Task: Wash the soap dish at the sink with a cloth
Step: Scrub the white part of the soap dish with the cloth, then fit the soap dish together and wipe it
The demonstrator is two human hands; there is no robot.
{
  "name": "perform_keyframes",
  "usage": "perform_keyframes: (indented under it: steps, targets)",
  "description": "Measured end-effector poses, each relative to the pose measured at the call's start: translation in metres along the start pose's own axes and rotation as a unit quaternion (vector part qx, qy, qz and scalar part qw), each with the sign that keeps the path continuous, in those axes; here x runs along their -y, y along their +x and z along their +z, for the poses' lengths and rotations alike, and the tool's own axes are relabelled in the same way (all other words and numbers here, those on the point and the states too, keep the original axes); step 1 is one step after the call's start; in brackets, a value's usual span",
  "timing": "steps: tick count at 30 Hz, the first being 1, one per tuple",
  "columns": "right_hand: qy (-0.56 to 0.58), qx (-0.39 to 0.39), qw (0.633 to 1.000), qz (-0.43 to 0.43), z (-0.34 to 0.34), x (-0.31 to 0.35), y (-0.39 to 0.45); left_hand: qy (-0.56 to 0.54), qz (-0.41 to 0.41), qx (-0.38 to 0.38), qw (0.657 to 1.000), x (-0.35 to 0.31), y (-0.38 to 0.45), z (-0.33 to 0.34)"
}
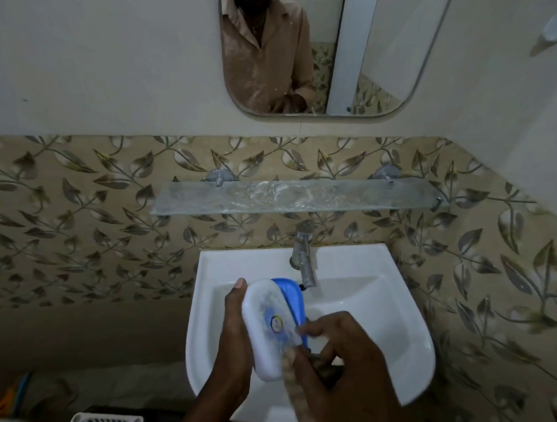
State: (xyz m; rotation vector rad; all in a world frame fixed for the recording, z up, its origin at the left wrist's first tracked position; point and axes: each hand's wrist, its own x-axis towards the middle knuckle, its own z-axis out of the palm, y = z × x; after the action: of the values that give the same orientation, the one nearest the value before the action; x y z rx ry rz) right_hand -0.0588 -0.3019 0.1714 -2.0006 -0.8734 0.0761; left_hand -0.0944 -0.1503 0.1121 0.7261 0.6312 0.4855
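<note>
The soap dish (269,326) is white with a round sticker and a blue part behind it. It is held tilted over the white sink (362,315). My left hand (231,347) grips its left side, thumb at the top edge. My right hand (337,359) is closed on a brownish cloth (296,395) and presses it against the dish's lower right edge. The cloth hangs down below my right hand, blurred. Part of the dish's lower end is hidden by my right fingers.
A metal tap (305,260) stands at the back of the sink, its spout just right of the dish. A glass shelf (297,197) is on the leaf-patterned tiles above, with a mirror (311,51) higher up. A white basket (106,421) sits at the bottom left.
</note>
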Motion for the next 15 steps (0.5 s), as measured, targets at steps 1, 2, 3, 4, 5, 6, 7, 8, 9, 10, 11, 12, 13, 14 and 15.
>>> perform_keyframes:
  steps: [1, 2, 3, 4, 5, 6, 7, 8, 9, 10, 11, 12, 13, 14, 15]
  targets:
    - [0.011, 0.011, 1.0, 0.026, -0.003, -0.002, 0.004, 0.004, 0.01, 0.006, 1.0, 0.005, -0.001, -0.001]
    - [0.007, 0.043, 0.998, 0.051, -0.003, -0.003, 0.007, 0.016, 0.018, 0.022, 0.999, 0.01, -0.001, -0.002]
    - [-0.016, 0.078, 0.995, 0.062, -0.002, -0.004, 0.008, 0.033, 0.017, 0.045, 0.998, 0.012, -0.004, -0.003]
    - [-0.038, 0.107, 0.992, 0.063, 0.0, -0.005, 0.008, 0.036, 0.014, 0.059, 0.998, 0.015, -0.003, -0.003]
    - [-0.044, 0.123, 0.99, 0.057, 0.002, -0.006, 0.007, 0.022, -0.006, 0.064, 0.998, 0.012, -0.007, 0.0]
    - [-0.036, 0.123, 0.99, 0.051, 0.003, -0.007, 0.006, -0.008, -0.033, 0.079, 0.996, 0.01, -0.009, 0.002]
    - [-0.025, 0.117, 0.992, 0.05, 0.004, -0.009, 0.006, -0.026, -0.05, 0.109, 0.992, 0.005, -0.011, 0.005]
    - [-0.019, 0.11, 0.992, 0.053, 0.005, -0.011, 0.005, -0.017, -0.06, 0.124, 0.99, 0.006, -0.008, 0.003]
    - [-0.017, 0.107, 0.992, 0.058, 0.006, -0.012, 0.006, 0.006, -0.055, 0.105, 0.993, 0.009, -0.003, 0.0]
    - [-0.017, 0.105, 0.992, 0.062, 0.006, -0.013, 0.006, 0.043, -0.046, 0.094, 0.994, 0.009, -0.004, -0.002]
    - [-0.016, 0.104, 0.992, 0.066, 0.006, -0.013, 0.007, 0.044, -0.065, 0.104, 0.991, 0.008, -0.007, -0.001]
    - [-0.011, 0.102, 0.992, 0.071, 0.006, -0.013, 0.007, 0.031, -0.069, 0.117, 0.99, 0.009, -0.006, -0.002]
    - [0.001, 0.099, 0.992, 0.08, 0.005, -0.014, 0.008, 0.039, -0.059, 0.123, 0.99, 0.01, -0.004, -0.005]
    - [0.016, 0.095, 0.991, 0.095, 0.003, -0.013, 0.009, 0.054, -0.043, 0.119, 0.991, 0.007, -0.005, -0.004]
    - [0.033, 0.09, 0.989, 0.114, 0.002, -0.012, 0.011, 0.063, -0.024, 0.114, 0.991, 0.005, -0.007, -0.004]
